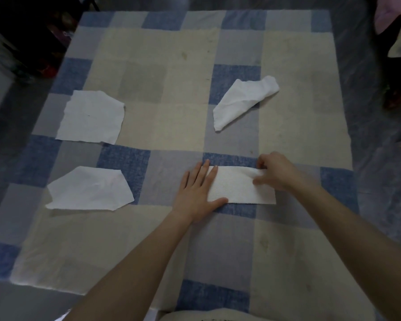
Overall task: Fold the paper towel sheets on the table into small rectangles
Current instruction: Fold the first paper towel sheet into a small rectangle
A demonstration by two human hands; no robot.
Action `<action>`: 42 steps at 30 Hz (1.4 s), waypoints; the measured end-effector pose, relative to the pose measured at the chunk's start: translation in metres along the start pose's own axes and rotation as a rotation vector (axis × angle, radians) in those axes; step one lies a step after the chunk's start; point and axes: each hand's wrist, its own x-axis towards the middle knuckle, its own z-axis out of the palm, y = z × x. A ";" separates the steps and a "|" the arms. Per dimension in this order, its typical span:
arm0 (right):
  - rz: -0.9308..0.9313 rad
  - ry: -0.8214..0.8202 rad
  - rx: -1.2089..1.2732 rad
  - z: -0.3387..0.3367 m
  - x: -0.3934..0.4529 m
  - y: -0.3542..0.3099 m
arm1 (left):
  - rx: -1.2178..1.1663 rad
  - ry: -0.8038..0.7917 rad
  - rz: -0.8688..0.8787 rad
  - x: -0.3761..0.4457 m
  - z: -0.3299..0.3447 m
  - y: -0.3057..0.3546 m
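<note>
Left hand (198, 191) presses flat on folded paper towel (239, 185), grip released; right hand (276, 171) pinches its far-right corner.

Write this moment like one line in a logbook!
left hand: pressing folded sheet flat | right hand: pinching its far right corner | other sheets unfolded: three

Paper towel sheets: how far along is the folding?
Nothing finished shows. In hand: one sheet, folded into a long strip, left hand flat on it, right hand pinching its right end. Left: the two flat sheets and the crumpled sheet.
</note>
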 end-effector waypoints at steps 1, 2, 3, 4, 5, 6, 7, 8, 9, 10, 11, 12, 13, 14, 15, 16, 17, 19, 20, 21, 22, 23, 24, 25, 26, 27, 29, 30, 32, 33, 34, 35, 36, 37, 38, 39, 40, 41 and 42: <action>0.000 -0.001 -0.007 0.000 0.000 0.000 | -0.006 -0.002 0.002 0.000 -0.001 0.000; -0.007 0.001 -0.011 0.000 0.000 0.000 | -0.013 -0.004 0.004 0.000 -0.001 0.000; -0.019 0.007 -0.016 0.001 -0.001 0.001 | -0.017 -0.003 0.005 0.000 -0.001 -0.001; -0.035 0.017 -0.016 0.002 -0.002 0.001 | -0.013 -0.001 0.005 0.000 0.000 0.000; -0.052 0.028 -0.004 0.003 -0.003 0.001 | -0.007 -0.001 0.003 0.000 0.000 0.000; -0.066 0.036 0.022 0.003 -0.003 0.001 | -0.003 -0.001 0.000 0.000 0.000 -0.001; -0.072 0.044 0.052 0.004 -0.004 0.001 | -0.003 -0.002 -0.003 0.000 0.000 -0.001; -0.069 0.057 0.081 0.005 -0.004 0.003 | -0.007 -0.003 -0.005 0.000 0.000 -0.001; -0.062 0.074 0.111 0.005 -0.005 0.005 | -0.012 -0.007 -0.005 0.000 0.000 -0.001; -0.056 0.087 0.142 0.006 -0.007 0.006 | -0.015 -0.011 -0.004 0.000 0.000 -0.001; -0.045 0.084 0.176 0.006 -0.009 0.008 | -0.017 -0.013 -0.002 0.000 -0.001 0.000; -0.030 0.068 0.216 0.006 -0.011 0.009 | -0.017 -0.015 0.000 0.000 -0.001 0.000; -0.009 0.052 0.245 0.006 -0.013 0.011 | -0.019 -0.017 0.000 0.000 -0.001 0.000; 0.003 0.053 0.250 0.008 -0.015 0.011 | -0.022 -0.018 0.002 0.000 -0.001 0.000; -0.001 0.070 0.227 0.009 -0.016 0.011 | -0.026 -0.018 0.004 0.000 -0.002 0.000; -0.025 0.095 0.205 0.011 -0.018 0.011 | -0.028 -0.016 0.004 -0.001 -0.002 0.000; -0.055 0.120 0.206 0.014 -0.020 0.010 | -0.028 -0.011 0.004 -0.001 -0.002 0.000; -0.083 0.173 0.247 0.022 -0.027 0.006 | -0.036 -0.001 0.001 -0.001 -0.002 0.001; -0.086 0.206 0.278 0.023 -0.032 0.003 | -0.062 0.015 -0.006 -0.002 -0.003 0.003; -0.089 0.230 0.315 0.024 -0.038 0.000 | -0.110 0.045 -0.014 -0.002 -0.004 0.006; -0.103 0.236 0.347 0.022 -0.043 -0.003 | -0.177 0.083 -0.015 -0.001 -0.008 0.010; -0.129 0.228 0.355 0.020 -0.049 -0.007 | -0.243 0.120 -0.005 0.001 -0.014 0.014; -0.168 0.210 0.345 0.016 -0.055 -0.010 | -0.290 0.146 0.026 0.003 -0.021 0.019; -0.213 0.192 0.334 0.012 -0.061 -0.013 | -0.302 0.151 0.081 0.006 -0.029 0.023; -0.261 0.177 0.325 0.007 -0.066 -0.016 | -0.287 0.144 0.153 0.009 -0.037 0.027; -0.302 0.161 0.316 0.002 -0.071 -0.019 | -0.267 0.133 0.232 0.012 -0.046 0.029; -0.365 0.134 0.302 -0.012 -0.083 -0.025 | -0.271 0.064 0.355 0.015 -0.064 0.033; -0.382 0.136 0.302 -0.019 -0.088 -0.028 | -0.312 0.003 0.376 0.013 -0.073 0.036; -0.404 0.187 0.330 -0.036 -0.098 -0.032 | -0.469 -0.119 0.317 0.000 -0.086 0.041; -0.407 0.208 0.361 -0.044 -0.101 -0.033 | -0.567 -0.170 0.262 -0.009 -0.091 0.045; -0.395 0.201 0.400 -0.051 -0.101 -0.033 | -0.675 -0.212 0.213 -0.019 -0.092 0.048; -0.365 0.161 0.442 -0.058 -0.100 -0.032 | -0.794 -0.261 0.169 -0.027 -0.091 0.051; -0.324 0.105 0.478 -0.062 -0.095 -0.030 | -0.909 -0.320 0.130 -0.037 -0.087 0.053; -0.282 0.056 0.494 -0.063 -0.089 -0.027 | -0.992 -0.374 0.092 -0.045 -0.081 0.054; -0.244 0.023 0.477 -0.061 -0.080 -0.023 | -1.039 -0.402 0.051 -0.052 -0.072 0.055; -0.203 -0.009 0.447 -0.056 -0.071 -0.019 | -1.057 -0.400 -0.005 -0.058 -0.061 0.054; -0.155 -0.053 0.420 -0.048 -0.061 -0.015 | -1.058 -0.380 -0.074 -0.063 -0.051 0.052; -0.097 -0.110 0.405 -0.039 -0.052 -0.010 | -1.025 -0.350 -0.138 -0.067 -0.042 0.050; -0.038 -0.170 0.401 -0.030 -0.043 -0.006 | -0.949 -0.316 -0.177 -0.071 -0.034 0.047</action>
